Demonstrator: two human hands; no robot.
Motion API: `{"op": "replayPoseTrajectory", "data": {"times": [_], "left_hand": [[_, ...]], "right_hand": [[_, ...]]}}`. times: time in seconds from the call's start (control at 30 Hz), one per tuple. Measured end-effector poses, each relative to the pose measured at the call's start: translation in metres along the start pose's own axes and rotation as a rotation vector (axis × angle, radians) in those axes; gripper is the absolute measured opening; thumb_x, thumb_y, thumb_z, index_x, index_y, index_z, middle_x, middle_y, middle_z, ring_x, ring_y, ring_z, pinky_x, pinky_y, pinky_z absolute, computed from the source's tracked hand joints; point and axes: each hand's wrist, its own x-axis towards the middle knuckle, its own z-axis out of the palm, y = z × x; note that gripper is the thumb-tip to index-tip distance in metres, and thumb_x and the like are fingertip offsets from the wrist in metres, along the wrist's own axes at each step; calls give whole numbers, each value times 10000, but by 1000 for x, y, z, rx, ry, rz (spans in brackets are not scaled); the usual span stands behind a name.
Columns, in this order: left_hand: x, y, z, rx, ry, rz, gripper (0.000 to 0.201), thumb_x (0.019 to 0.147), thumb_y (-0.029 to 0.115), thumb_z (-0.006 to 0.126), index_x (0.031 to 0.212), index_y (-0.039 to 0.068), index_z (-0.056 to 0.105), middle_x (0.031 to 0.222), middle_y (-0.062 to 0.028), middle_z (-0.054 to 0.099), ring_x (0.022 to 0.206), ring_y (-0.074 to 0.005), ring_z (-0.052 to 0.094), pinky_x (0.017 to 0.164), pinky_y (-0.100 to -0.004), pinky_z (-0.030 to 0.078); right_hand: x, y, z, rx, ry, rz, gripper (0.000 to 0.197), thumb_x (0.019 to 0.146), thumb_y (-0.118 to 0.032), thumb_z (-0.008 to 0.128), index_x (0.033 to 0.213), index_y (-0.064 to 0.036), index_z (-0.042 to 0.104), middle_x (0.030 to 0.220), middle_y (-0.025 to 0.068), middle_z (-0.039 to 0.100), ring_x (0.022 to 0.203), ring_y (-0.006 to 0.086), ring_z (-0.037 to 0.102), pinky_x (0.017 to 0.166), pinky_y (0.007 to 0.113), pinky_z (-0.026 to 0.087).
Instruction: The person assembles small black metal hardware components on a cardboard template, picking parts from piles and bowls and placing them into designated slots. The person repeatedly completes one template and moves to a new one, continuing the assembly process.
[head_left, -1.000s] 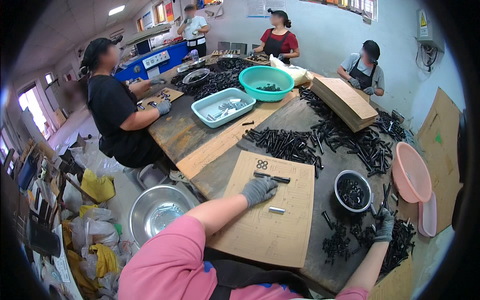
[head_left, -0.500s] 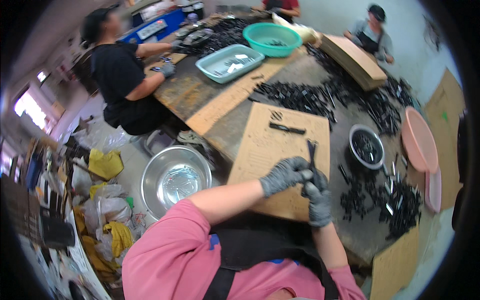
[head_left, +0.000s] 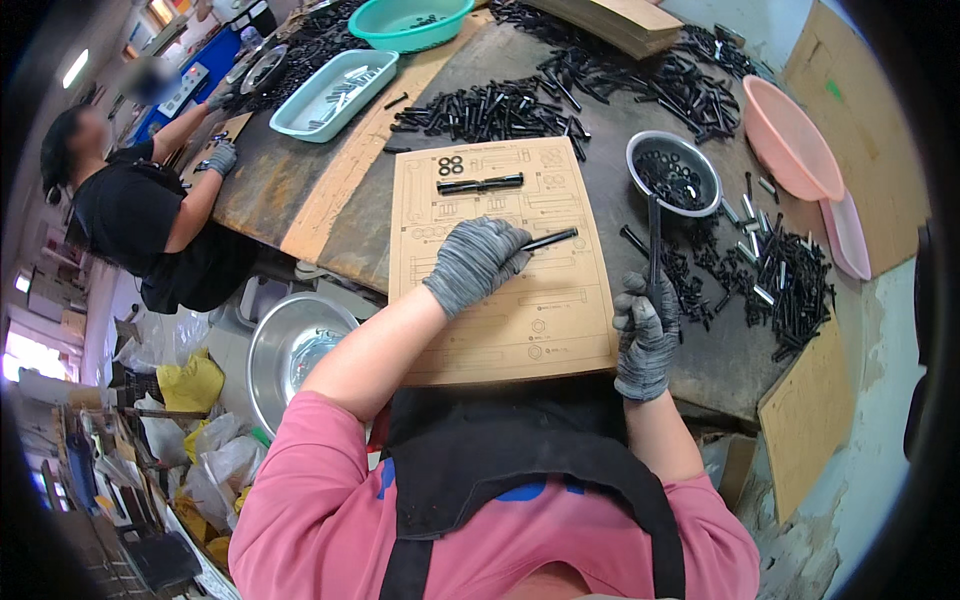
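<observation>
My left hand (head_left: 480,262), in a grey knit glove, is closed over the middle of a tan board (head_left: 470,340) printed with outlines of parts. From its fingertips a thin black bolt (head_left: 553,239) points right, close above the board. Further up on the board lie several small black rings (head_left: 451,165) and a pair of black bolts (head_left: 480,184) side by side. Past the board's right edge, my gloved right hand (head_left: 645,340) is closed around long black bolts (head_left: 655,245) standing upright; how many, I cannot tell.
Heaps of black bolts (head_left: 490,110) cover the far table. At right are a bowl of black rings (head_left: 672,170), a heap of small black and silver parts (head_left: 790,290) and a pink basin (head_left: 790,140). Teal tubs (head_left: 335,95) stand at far left, near a co-worker (head_left: 130,200).
My hands have parted: the left moved left over the board with a bolt, the right moved off the board's right side with the others. The view has shifted toward the table.
</observation>
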Motion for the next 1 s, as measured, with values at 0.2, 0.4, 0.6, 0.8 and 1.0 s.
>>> {"op": "replayPoseTrajectory", "data": {"times": [0.2, 0.4, 0.6, 0.8, 1.0], "left_hand": [[3, 14, 18, 209, -89, 2, 228, 726, 259, 631, 879, 89, 626, 747, -81, 583, 742, -249, 553, 651, -379, 427], [-3, 29, -13, -360, 117, -303, 156, 746, 186, 650, 844, 64, 647, 767, -105, 587, 728, -259, 557, 678, -338, 447], [-20, 65, -23, -1197, -40, -512, 344, 813, 161, 613, 1116, 10, 550, 983, -63, 601, 934, -147, 547, 856, -280, 421], [-46, 46, -44, -1425, 150, -659, 335, 840, 198, 570, 1097, -17, 548, 929, -76, 613, 865, -147, 568, 802, -281, 453], [-74, 8, -49, -128, -177, -92, 347, 804, 258, 580, 1093, 67, 584, 706, -73, 541, 678, -238, 549, 661, -362, 452]], "right_hand": [[-3, -1, -10, -45, 7, 24, 376, 784, -180, 589, 1110, -27, 483, 936, 61, 581, 690, 88, 538, 566, 179, 442], [-12, 7, -1, -134, -200, 60, 423, 810, -152, 595, 1188, -49, 436, 961, 64, 576, 760, 87, 525, 667, 212, 444], [-23, 29, 24, -580, -470, -288, 448, 790, -147, 596, 1194, -25, 444, 965, 131, 590, 848, 206, 585, 763, 293, 465], [-4, 17, 34, -836, -700, -581, 526, 722, -174, 666, 1185, -23, 467, 1056, 163, 567, 906, 293, 591, 770, 326, 480], [-1, 16, 29, -773, -543, -303, 375, 742, -62, 616, 1108, -50, 535, 901, 127, 576, 750, 241, 576, 682, 313, 472]]}}
